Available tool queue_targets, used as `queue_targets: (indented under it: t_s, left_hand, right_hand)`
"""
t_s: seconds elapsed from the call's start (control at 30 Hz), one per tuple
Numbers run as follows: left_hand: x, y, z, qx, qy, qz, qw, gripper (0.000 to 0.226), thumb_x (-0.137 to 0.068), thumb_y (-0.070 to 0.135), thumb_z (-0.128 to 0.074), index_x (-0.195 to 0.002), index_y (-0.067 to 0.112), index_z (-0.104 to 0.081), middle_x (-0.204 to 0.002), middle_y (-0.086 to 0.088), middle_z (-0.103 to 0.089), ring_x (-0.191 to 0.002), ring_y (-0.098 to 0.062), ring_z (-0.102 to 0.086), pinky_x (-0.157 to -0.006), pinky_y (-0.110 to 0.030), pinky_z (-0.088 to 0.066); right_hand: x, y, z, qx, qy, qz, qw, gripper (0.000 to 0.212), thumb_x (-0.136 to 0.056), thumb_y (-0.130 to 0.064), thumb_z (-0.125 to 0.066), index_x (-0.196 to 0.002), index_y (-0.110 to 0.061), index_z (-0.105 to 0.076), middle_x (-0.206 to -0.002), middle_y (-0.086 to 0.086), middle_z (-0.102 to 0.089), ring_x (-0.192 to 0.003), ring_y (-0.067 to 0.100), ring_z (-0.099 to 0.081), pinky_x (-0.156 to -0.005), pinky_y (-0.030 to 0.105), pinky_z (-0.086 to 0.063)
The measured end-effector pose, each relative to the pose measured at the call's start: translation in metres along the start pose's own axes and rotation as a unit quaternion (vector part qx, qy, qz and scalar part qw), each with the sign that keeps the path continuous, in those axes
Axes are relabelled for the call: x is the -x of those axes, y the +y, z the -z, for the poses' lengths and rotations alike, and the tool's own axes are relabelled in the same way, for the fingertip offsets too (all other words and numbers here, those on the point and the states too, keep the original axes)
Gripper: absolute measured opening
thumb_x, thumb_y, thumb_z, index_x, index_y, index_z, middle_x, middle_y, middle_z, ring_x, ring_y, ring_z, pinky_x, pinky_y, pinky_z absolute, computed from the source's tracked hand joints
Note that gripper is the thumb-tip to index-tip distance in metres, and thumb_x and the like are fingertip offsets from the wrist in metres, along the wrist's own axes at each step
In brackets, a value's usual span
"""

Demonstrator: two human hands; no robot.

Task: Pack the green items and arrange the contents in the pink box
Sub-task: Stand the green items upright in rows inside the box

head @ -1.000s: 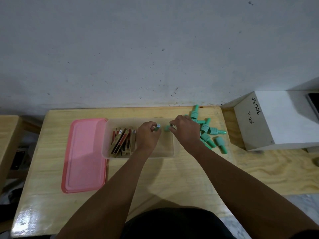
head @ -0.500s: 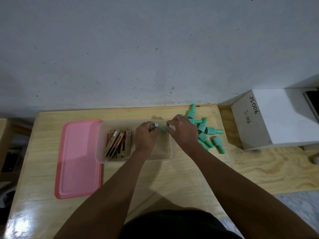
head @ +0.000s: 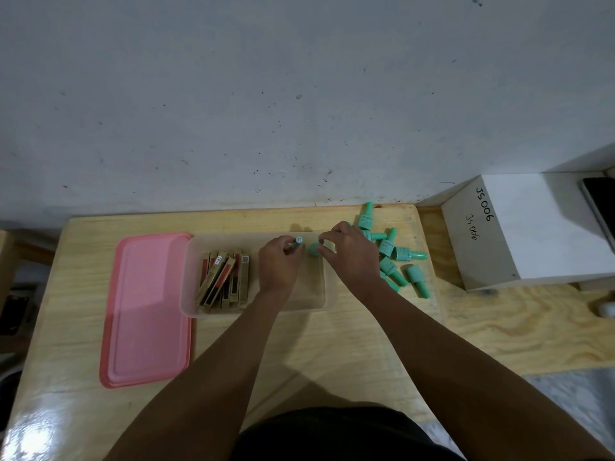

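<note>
While both forearms cross the bench point(head: 299, 344), the near wall of the clear box point(head: 199, 307) sits right under the wrists, so a nudge could shove it. Left hand point(head: 279, 261) pinches one green bottle point(head: 298, 242), right hand point(head: 349, 257) pinches a second bottle point(head: 313, 249), both over the box's bare right half. Risk: dropped upright, they tip against the packets point(head: 226, 281). Loose green bottles point(head: 396, 257) lie just beside the right wrist; a sweep could roll them off. Pink lid point(head: 146, 311) lies left.

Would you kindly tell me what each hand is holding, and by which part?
Each holds a green bottle over the clear box: left hand near the cap end, right hand above the body.
</note>
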State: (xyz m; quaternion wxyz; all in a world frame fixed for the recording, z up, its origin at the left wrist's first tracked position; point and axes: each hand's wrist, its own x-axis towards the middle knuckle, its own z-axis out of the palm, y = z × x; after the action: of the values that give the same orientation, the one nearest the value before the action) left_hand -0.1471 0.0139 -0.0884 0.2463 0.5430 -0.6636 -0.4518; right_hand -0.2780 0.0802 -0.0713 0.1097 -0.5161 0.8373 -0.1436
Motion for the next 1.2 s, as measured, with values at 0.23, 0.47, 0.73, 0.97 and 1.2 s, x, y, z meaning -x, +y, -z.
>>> queue_targets:
  t_s: [0.23, 0.47, 0.73, 0.97, 1.2]
  left_hand:
    - [0.002, 0.002, -0.001, 0.004, 0.009, 0.010, 1.000, 0.023, -0.082, 0.011, -0.071, -0.103, 0.002, -0.071, -0.089, -0.012, -0.073, -0.072, -0.013, -0.061, -0.060, -0.008, -0.041]
    - [0.004, 0.000, 0.002, 0.004, 0.013, 0.021, 1.000, 0.030, -0.080, 0.021, -0.075, -0.104, 0.004, -0.069, -0.085, -0.011, -0.071, -0.073, -0.019, -0.064, -0.065, -0.026, -0.052]
    - [0.041, 0.021, -0.011, -0.036, 0.044, -0.125, 0.991, 0.020, -0.082, 0.027, -0.072, -0.096, 0.013, -0.066, -0.083, -0.003, -0.065, -0.074, -0.012, -0.059, -0.061, -0.023, -0.049]
    - [0.083, 0.052, -0.071, -0.152, -0.124, -0.278, 0.940, 0.023, -0.083, 0.036, -0.063, -0.099, 0.021, -0.069, -0.095, 0.005, -0.065, -0.090, -0.013, -0.063, -0.070, -0.031, -0.054]
    - [0.077, 0.050, -0.125, -0.432, -0.264, -0.236, 0.829, 0.052, -0.087, 0.031, -0.058, -0.136, 0.017, -0.045, -0.138, -0.007, -0.043, -0.128, -0.026, -0.038, -0.102, -0.040, -0.037]
  right_hand:
    - [0.003, 0.005, 0.004, -0.022, 0.002, -0.005, 1.000, 0.025, -0.087, -0.041, -0.066, -0.108, -0.028, -0.071, -0.103, -0.007, -0.061, -0.098, 0.012, -0.058, -0.063, 0.027, -0.044]
    - [0.030, 0.033, 0.019, -0.056, 0.026, -0.054, 0.997, 0.030, -0.091, -0.044, -0.060, -0.116, -0.029, -0.068, -0.114, -0.008, -0.061, -0.099, 0.010, -0.060, -0.070, 0.031, -0.052]
    - [0.091, 0.109, 0.025, -0.083, 0.079, -0.245, 0.963, 0.024, -0.093, -0.041, -0.056, -0.112, -0.033, -0.067, -0.114, -0.006, -0.064, -0.096, 0.014, -0.064, -0.071, 0.031, -0.053]
    - [0.107, 0.153, 0.022, -0.102, 0.023, -0.313, 0.944, 0.040, -0.088, -0.038, -0.064, -0.126, -0.029, -0.059, -0.118, 0.001, -0.063, -0.109, 0.021, -0.059, -0.083, 0.039, -0.053]
    - [0.097, 0.172, 0.016, -0.097, -0.049, -0.294, 0.950, 0.041, -0.088, -0.046, -0.061, -0.127, -0.032, -0.056, -0.116, -0.001, -0.063, -0.105, 0.021, -0.061, -0.081, 0.038, -0.053]
